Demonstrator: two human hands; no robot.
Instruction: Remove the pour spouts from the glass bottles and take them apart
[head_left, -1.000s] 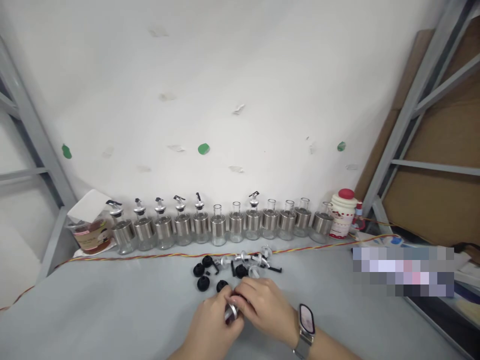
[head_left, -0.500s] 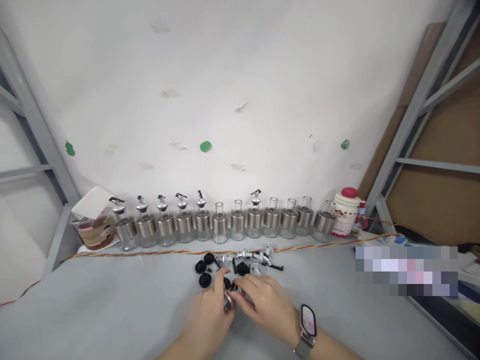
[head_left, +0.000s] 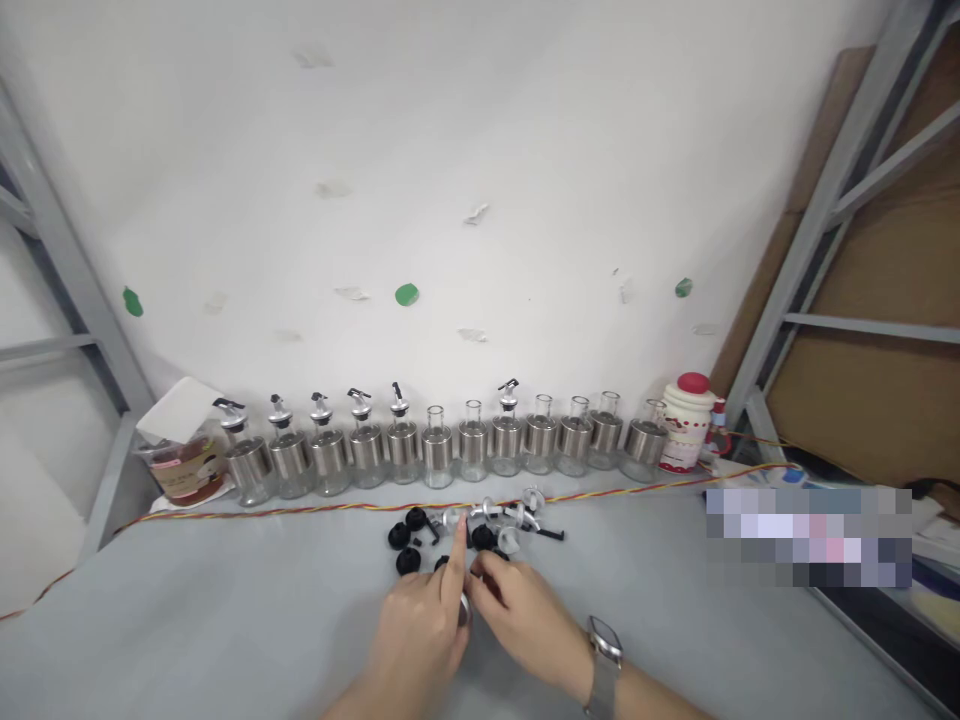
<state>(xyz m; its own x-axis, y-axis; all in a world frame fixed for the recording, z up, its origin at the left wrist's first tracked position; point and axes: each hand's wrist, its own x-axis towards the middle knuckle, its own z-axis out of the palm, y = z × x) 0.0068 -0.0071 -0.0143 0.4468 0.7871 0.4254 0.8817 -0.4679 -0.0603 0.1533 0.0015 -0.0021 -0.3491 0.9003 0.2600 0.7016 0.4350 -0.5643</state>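
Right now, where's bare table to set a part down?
Free: table left of the left hand, and right of the right hand and watch, nearer than the wire. Crowded: just beyond the hands, black caps and silver parts; behind the wire, the bottle row.

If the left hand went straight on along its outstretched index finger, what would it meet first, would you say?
Most likely the loose silver-and-clear part, which the left hand seems to overlap slightly in view; depth is unclear, so the hand might pass above it.
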